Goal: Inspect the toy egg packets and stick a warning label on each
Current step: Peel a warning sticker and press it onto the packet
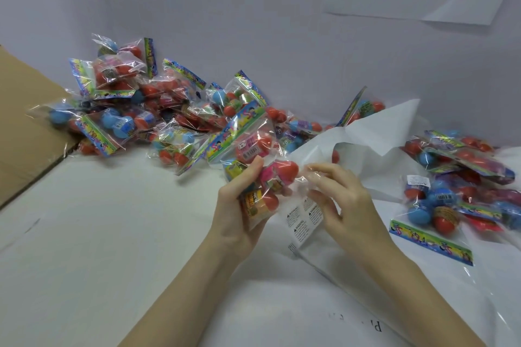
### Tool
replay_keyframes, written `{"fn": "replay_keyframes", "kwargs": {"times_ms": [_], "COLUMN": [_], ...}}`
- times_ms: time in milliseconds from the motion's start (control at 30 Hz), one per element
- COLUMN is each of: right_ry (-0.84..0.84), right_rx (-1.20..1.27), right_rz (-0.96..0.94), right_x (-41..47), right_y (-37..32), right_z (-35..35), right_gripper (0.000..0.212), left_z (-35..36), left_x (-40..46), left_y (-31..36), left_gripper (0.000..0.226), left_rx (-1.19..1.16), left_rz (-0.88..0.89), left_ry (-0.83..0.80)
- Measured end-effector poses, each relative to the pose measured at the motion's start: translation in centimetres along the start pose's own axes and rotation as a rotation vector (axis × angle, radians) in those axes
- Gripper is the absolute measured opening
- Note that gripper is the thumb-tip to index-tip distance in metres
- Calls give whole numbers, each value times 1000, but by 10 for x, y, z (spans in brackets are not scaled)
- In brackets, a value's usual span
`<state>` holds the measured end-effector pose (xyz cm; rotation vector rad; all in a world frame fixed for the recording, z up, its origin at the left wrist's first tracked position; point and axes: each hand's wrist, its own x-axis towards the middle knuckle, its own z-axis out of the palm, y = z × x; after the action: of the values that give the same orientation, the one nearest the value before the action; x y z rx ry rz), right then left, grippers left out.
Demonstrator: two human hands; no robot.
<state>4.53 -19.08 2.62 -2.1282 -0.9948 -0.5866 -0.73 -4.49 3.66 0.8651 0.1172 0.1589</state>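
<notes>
White table (98, 234) w/ heap of toy egg packets (158, 110) at back, labelled ones (456, 194) at right; left hand (239, 205) grips one packet (253, 166) mid-frame, right hand (338, 197) pinches its clear edge, warning label sheet (303, 220) just below.

Glossy clear plastic packets (248, 166), matt white, probably paper, table cover (112, 234).

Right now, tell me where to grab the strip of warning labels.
Pinch the warning label strip at its lower free end, coming from below right. It hangs off the right hand with that end unobstructed, while the left hand holds the packet.
</notes>
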Motion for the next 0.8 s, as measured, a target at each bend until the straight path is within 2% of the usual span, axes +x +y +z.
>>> {"fn": "replay_keyframes", "kwargs": {"times_ms": [133, 267, 500, 700, 800], "right_ry": [23, 4, 77, 98, 116], "right_rx": [-193, -219, -363, -370, -375], "right_rz": [-114, -138, -311, -351, -360], "right_x": [2, 2, 4, 5, 7], "right_y": [0, -2, -5, -5, -7], "right_z": [-4, -10, -19, -19, -19], "right_gripper": [30, 18, 8, 8, 23], "left_z": [-3, -3, -3, -3, -2], "left_x": [1, 1, 0, -1, -1], "left_y": [1, 2, 2, 0, 0], "left_gripper": [21, 11, 16, 15, 15], "left_rx": [-20, -33, -15, 48, 26], "left_rz": [-5, -23, -44, -16, -29], "left_ry": [19, -20, -37, -134, -128]}}
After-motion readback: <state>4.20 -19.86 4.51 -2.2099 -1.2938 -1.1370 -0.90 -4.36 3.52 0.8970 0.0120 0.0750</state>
